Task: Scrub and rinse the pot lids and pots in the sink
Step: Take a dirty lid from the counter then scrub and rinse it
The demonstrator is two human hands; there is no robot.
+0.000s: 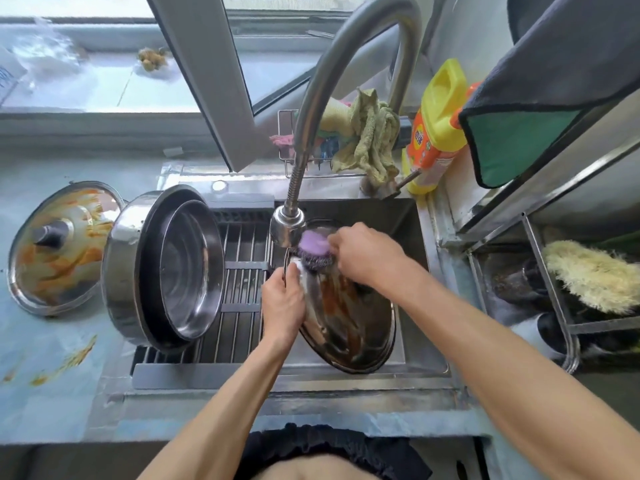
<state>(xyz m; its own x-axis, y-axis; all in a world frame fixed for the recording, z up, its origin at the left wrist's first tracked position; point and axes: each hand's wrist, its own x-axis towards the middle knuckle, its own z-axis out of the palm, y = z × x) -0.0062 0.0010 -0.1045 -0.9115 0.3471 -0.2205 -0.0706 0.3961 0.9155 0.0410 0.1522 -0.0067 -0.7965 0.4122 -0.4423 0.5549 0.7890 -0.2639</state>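
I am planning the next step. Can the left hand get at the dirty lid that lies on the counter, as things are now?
Probably not at once: the left hand grips the rim of the lid in the sink. Once freed, it would have to pass the pots on the rack, which stand between it and the dirty lid.

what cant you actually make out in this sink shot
Head view only:
- Water flow: the faucet head hides it.
- Sink bottom: covered by the stained pot lid.
- Lid's far rim: behind the right hand and purple scrubber.
- Detergent bottle label: too small.
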